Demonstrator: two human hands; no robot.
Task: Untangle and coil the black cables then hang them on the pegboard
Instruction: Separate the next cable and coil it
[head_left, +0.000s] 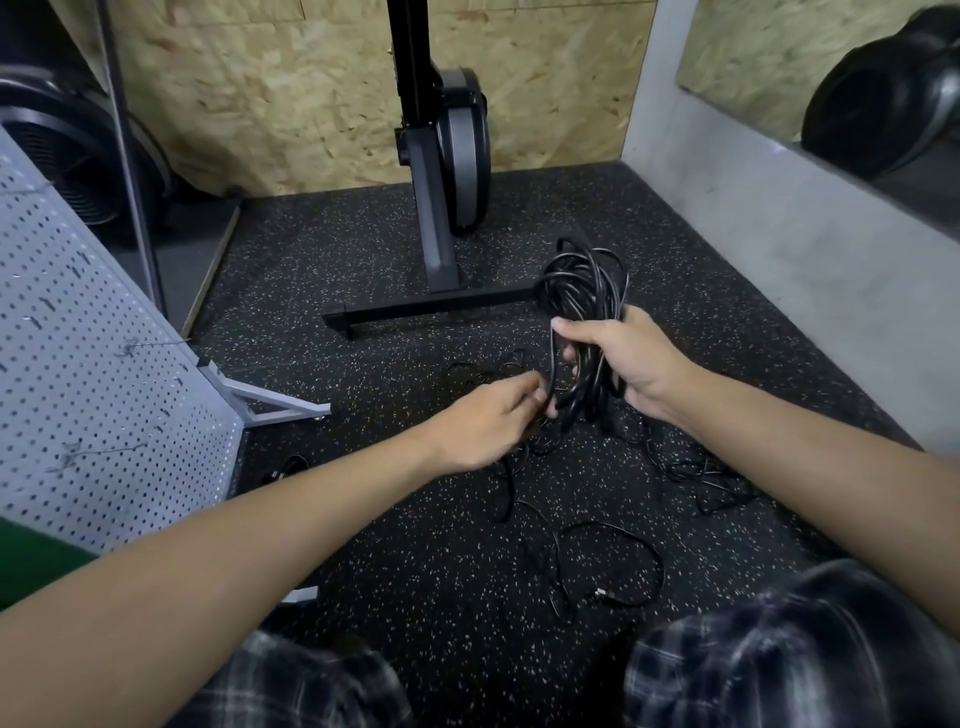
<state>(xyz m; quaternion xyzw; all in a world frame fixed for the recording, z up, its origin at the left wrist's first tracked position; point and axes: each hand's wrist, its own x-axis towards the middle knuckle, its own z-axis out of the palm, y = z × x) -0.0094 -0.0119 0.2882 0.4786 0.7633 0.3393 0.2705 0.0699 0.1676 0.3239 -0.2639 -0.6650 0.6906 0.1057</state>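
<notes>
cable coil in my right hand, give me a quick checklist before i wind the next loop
1. Right hand has its fingers curled round the coil: ok.
2. Left hand pinches a strand ready to feed: ok.
3. Coil loops lie even: not ok, they cross and bulge at the top.
4. Fed strand is free of the loose cables lying below: cannot tell, black strands overlap under the hands.
5. Pegboard has space free for hanging: ok.
</notes>
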